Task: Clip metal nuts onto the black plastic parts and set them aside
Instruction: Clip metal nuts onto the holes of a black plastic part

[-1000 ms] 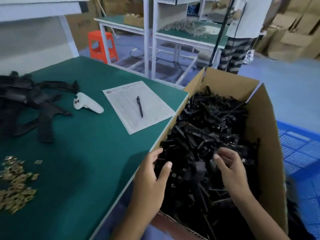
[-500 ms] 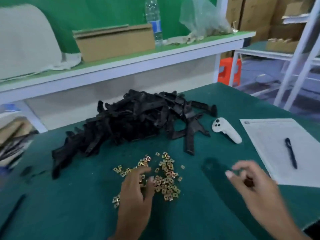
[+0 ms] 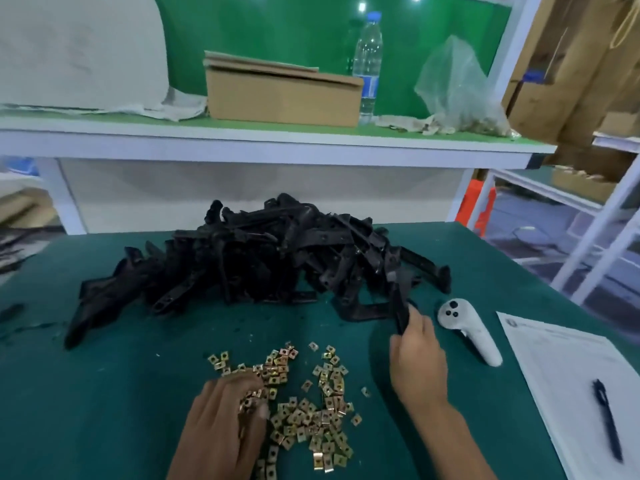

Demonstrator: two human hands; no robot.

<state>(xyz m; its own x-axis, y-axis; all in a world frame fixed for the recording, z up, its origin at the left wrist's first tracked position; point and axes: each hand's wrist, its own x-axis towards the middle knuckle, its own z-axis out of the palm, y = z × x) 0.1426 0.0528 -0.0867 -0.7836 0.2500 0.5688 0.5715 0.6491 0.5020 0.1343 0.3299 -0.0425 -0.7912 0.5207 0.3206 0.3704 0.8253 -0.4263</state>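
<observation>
Your right hand (image 3: 417, 355) now grips a black part (image 3: 398, 303) by the pile (image 3: 249, 261), left hand (image 3: 225, 420) pinching nuts (image 3: 311, 410), fingertips blurred.

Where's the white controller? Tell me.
Head view, right side: the white controller lies on the green table between the right hand and the paper sheet.

My right hand (image 3: 417, 355) grips a long black plastic part (image 3: 399, 303), tilted up toward the heap of black plastic parts (image 3: 263, 261) at the table's far side. Small brass-coloured metal nuts (image 3: 308, 410) lie scattered nearer me, under my left hand's (image 3: 221, 427) fingertips.
</observation>
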